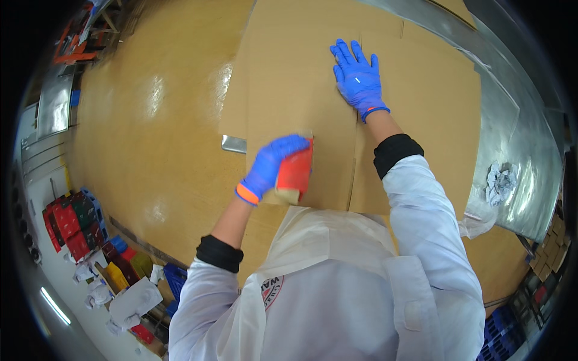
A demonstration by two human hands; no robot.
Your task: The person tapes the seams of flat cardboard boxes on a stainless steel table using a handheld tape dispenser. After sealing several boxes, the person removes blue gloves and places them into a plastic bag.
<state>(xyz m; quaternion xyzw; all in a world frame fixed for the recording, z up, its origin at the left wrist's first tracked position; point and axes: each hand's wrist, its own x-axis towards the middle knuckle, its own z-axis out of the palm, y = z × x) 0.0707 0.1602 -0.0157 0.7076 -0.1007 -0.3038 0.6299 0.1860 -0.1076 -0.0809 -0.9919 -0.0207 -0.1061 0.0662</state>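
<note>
Flat cardboard [415, 99] lies on a metal table [519, 117] in front of me, with seams and a slit running across it. My left hand [274, 162], in a blue glove with an orange cuff, grips a red tape dispenser [295, 170] over the cardboard's near left part. A roll of tape shows at the dispenser's lower end. Farther up, my right hand [360, 79], also blue-gloved, rests palm down on the cardboard beside a seam, fingers spread, holding nothing.
Crumpled paper [500, 182] and clear plastic film [478, 219] lie on the table's right side. A metal table corner [234, 144] sticks out at the left. Stacked coloured crates [74, 221] stand far left, with people in white nearby. Blue crates [502, 334] are at lower right.
</note>
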